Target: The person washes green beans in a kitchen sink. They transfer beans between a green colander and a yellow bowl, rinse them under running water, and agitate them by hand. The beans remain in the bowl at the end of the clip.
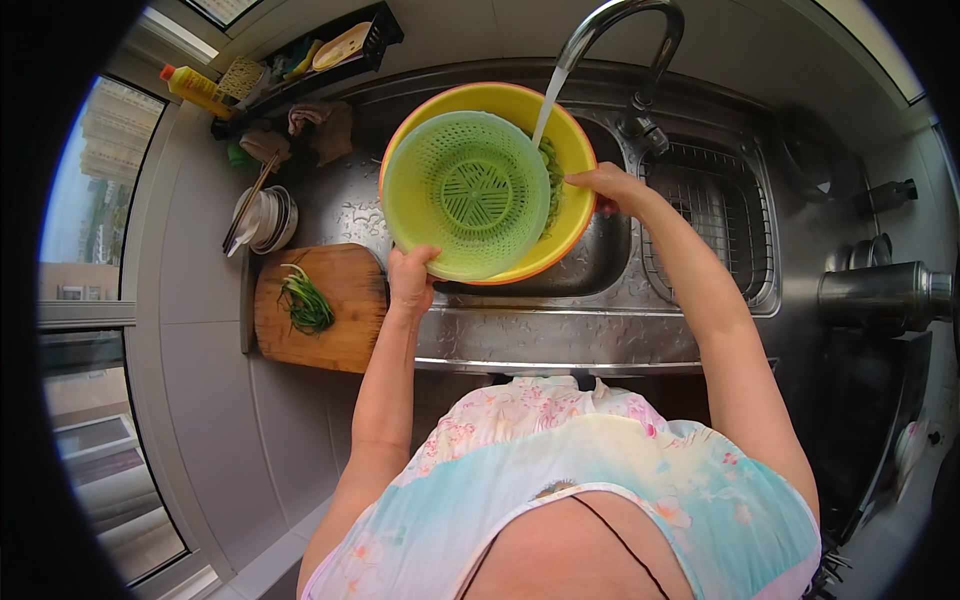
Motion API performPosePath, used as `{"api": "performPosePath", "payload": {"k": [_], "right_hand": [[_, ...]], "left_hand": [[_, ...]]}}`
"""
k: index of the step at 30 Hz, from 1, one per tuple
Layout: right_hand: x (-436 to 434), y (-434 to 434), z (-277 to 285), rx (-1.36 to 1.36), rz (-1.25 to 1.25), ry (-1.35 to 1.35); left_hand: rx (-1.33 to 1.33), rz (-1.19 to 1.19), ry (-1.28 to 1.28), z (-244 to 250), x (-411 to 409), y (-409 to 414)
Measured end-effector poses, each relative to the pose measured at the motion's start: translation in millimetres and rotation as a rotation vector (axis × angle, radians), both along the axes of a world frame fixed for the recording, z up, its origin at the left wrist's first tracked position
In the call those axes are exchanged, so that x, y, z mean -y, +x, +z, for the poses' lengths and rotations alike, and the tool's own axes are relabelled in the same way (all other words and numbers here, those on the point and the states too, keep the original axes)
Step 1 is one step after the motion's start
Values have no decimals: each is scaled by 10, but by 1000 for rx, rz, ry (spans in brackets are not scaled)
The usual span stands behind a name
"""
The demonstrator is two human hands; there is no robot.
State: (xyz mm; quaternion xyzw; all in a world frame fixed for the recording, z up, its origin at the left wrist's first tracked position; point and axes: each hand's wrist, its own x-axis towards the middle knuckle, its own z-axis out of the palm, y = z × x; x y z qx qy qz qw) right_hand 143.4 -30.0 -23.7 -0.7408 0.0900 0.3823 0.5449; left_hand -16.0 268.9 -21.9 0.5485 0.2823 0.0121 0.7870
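Observation:
My left hand (412, 279) grips the near left rim of a green plastic colander (474, 195), thumb over the edge. The colander's inside shows only its slotted base and perforated wall. It overlaps a larger yellow plastic basin (576, 225) with an orange rim. My right hand (609, 187) holds the basin's right rim, thumb inside. Green vegetables (553, 184) show in the basin along the colander's right side; the colander hides the rest. Water (550, 107) runs from the chrome faucet (611, 19) into the basin, beside the colander's upper right edge.
Beneath the basin is a steel sink (611, 259); a wire rack (712, 217) sits in the right bowl. Green onions (306, 304) lie on a wooden cutting board (345, 330) at left. Beyond it stand stacked bowls (276, 217) with chopsticks (251, 199). A steel canister (874, 295) is at right.

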Motion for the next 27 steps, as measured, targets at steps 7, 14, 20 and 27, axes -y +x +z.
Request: {"api": "performPosePath", "payload": {"k": [7,14,20,27], "right_hand": [[179,-631,-46,74,-303,218],[125,-1049,-37,107,-511,183],[59,-1216,-164,107,-605,245],[47,-1339,-44,-17,-604,288]], "left_hand": [[-177,-214,168,35,-112,258],[-17,-317,937,535,-136,505],[450,21,1548,743,26,722],[444,-5,1569,741,146,707]]}}
